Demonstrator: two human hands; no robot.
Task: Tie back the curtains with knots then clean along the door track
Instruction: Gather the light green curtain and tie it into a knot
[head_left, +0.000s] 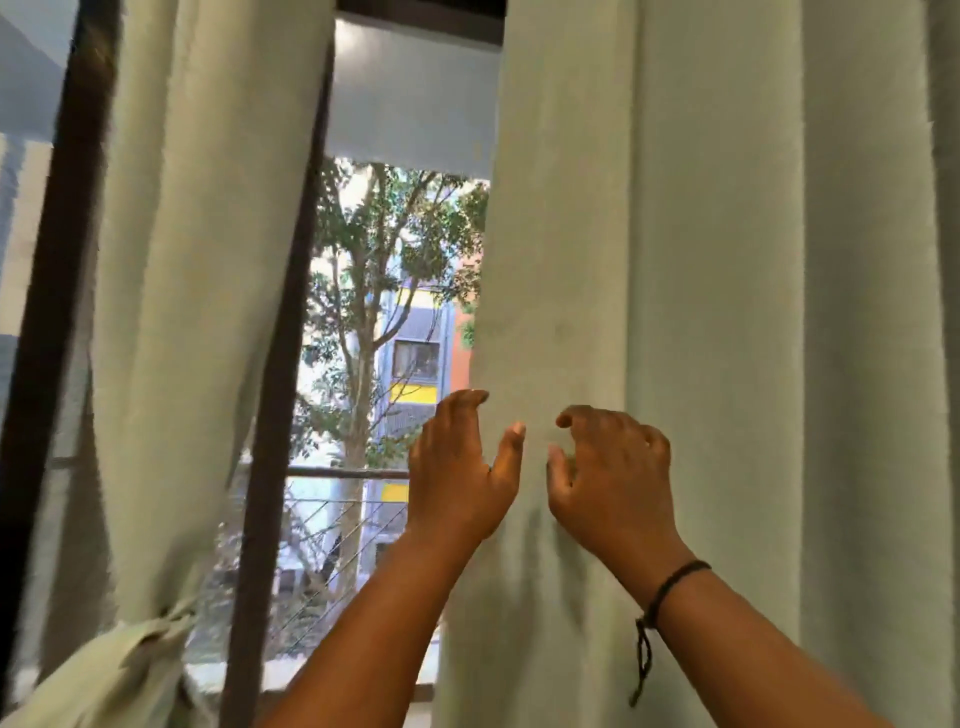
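Two pale green curtains hang over a dark-framed sliding glass door. The left curtain (208, 260) is gathered into a knot (150, 631) near the bottom left. The right curtain (701, 312) hangs loose in long folds. My left hand (462, 467) is raised at this curtain's inner edge, fingers loosely curved, thumb apart from the cloth. My right hand (613, 478) is just to its right, in front of the cloth, fingers bent like a claw. Neither hand plainly grips the fabric. The door track is out of sight below.
A dark door frame post (291, 364) runs down the gap between the curtains. Outside are a balcony railing (343, 473), a tree and coloured buildings. A dark thread band circles my right wrist (670, 587).
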